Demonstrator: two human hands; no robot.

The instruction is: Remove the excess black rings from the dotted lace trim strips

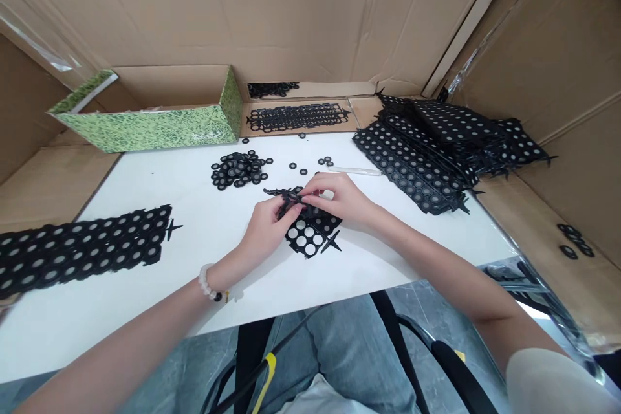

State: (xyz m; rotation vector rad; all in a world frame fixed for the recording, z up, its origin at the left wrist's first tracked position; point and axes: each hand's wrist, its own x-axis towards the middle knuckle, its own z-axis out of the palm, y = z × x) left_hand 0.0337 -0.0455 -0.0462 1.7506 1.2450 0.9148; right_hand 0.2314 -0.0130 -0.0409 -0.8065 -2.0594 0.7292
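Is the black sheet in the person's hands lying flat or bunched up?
Bunched at the top: the black sheet gathers between both hands' fingers, while its lower end spreads out.

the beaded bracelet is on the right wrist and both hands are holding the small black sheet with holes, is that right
Not quite: the head view shows the beaded bracelet on the wrist of the left hand, not the right. That hand and the right hand are both holding the small black sheet with holes, as you say.
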